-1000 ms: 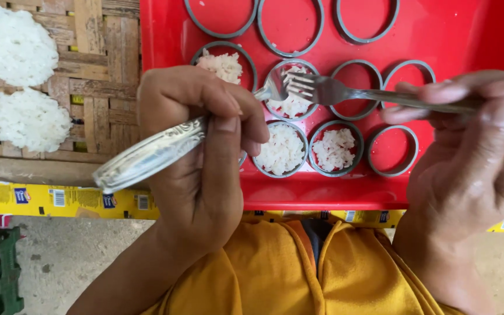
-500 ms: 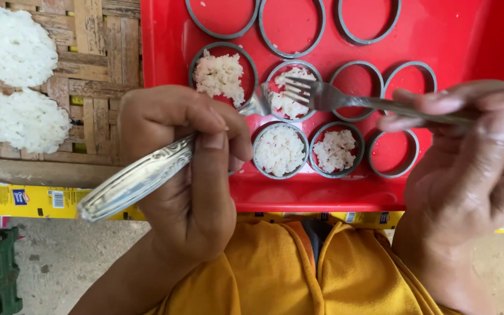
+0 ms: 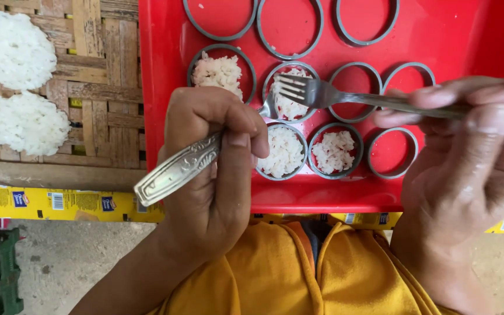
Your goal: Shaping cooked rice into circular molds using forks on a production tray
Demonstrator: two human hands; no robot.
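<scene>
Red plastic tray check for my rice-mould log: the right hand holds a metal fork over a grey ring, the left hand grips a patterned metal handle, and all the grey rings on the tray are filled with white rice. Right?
Not quite. In the head view only four grey rings hold white rice; the others on the red plastic tray are empty. The right hand does hold the metal fork, and the left hand grips the patterned metal handle.

A glossy, smooth red plastic tray (image 3: 438,35) is sitting on a rough woven mat (image 3: 97,87) of matt wooden strips. Thin, dull grey metal rings (image 3: 287,26) are lying on the tray, some holding grainy, matt white rice (image 3: 284,151). The left hand (image 3: 211,181) is gripping a shiny metal utensil with an embossed handle (image 3: 176,169), and the right hand (image 3: 468,169) is gripping a smooth, polished metal fork (image 3: 322,93). Soft mustard-yellow cloth (image 3: 298,274) is showing below.
</scene>
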